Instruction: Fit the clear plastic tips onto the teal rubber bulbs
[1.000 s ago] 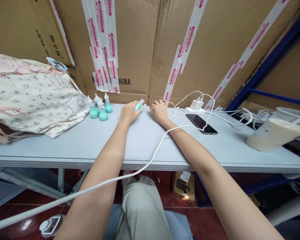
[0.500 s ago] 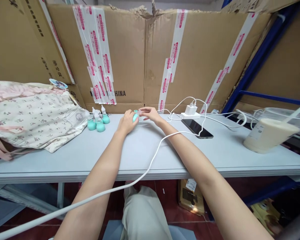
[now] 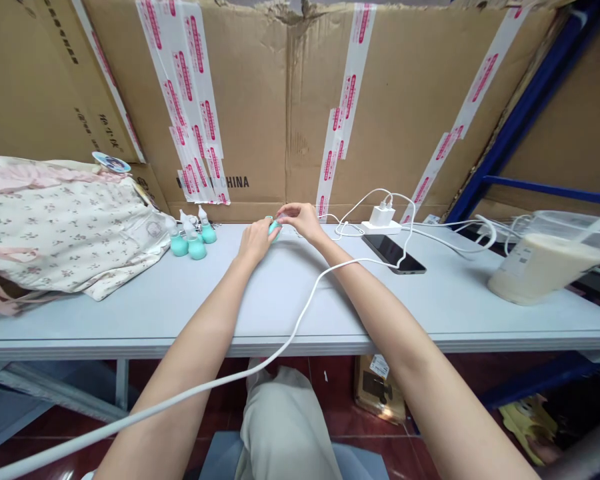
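My left hand [image 3: 257, 241] is wrapped round a small teal squeeze bulb [image 3: 275, 229], resting low over the table [image 3: 300, 307]. The fingers of my right hand [image 3: 301, 219] pinch at the bulb's upper end, on what looks like a clear nozzle [image 3: 281, 217], mostly hidden by the fingertips. To the left of my hands stand three finished-looking bulb aspirators, each a teal bulb with a clear pointed nozzle: one in front [image 3: 197, 249], one at the left [image 3: 179, 245], one behind [image 3: 208, 233].
A floral cloth bag [image 3: 70, 227] lies at the left. On the right are a phone [image 3: 393, 254], a white charger [image 3: 381, 215] on a power strip and a tilted drink cup [image 3: 525, 267]. A white cable [image 3: 250, 373] crosses over both arms. Taped cardboard [image 3: 260, 100] walls the back.
My right fingers have closed in on the nozzle end of the bulb, which now tilts differently in my left hand. The whole view has shifted slightly.
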Tool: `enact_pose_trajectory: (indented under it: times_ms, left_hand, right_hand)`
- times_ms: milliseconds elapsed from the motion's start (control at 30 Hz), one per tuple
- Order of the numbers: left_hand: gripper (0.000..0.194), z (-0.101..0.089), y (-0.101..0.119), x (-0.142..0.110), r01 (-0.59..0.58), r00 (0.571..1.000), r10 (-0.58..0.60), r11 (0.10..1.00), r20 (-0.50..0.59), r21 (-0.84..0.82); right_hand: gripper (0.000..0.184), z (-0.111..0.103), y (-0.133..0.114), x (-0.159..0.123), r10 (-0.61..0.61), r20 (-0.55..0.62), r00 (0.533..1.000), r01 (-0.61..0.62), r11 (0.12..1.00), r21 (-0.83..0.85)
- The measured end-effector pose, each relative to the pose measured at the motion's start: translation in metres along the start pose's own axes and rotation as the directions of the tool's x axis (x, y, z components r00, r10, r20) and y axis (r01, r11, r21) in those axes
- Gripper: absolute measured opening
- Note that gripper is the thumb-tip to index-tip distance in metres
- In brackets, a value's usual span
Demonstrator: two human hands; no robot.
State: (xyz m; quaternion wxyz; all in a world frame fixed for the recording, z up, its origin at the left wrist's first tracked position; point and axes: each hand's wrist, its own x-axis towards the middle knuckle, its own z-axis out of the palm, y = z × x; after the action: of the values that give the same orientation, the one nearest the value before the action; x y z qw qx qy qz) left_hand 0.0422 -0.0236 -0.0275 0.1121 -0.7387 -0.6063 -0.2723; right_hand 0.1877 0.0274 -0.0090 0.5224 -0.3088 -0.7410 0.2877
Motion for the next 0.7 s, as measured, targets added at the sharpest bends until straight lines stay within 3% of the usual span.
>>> enact_pose_trajectory:
  times_ms: [300,500,700]
  left_hand:
    - [0.037,-0.009,0.001,0.001,0.084,0.992,-0.085,0.996,-0.089,-0.013]
    - [0.039,-0.009,0.006,0.0,0.198,0.975,-0.193,0.98,-0.107,0.037]
    - [0.046,-0.013,-0.009,0.004,0.372,0.909,-0.371,0.928,-0.192,-0.029]
  right_hand:
    - [0.016,0.019,-0.008,-0.014,-0.201,-0.141,0.969,0.166,0.959,-0.229]
    - [0.021,0.028,-0.012,-0.022,-0.218,-0.152,0.964,0.146,0.912,-0.382]
    - [0.028,0.025,-0.015,-0.006,-0.26,-0.251,0.932,0.127,0.886,-0.445]
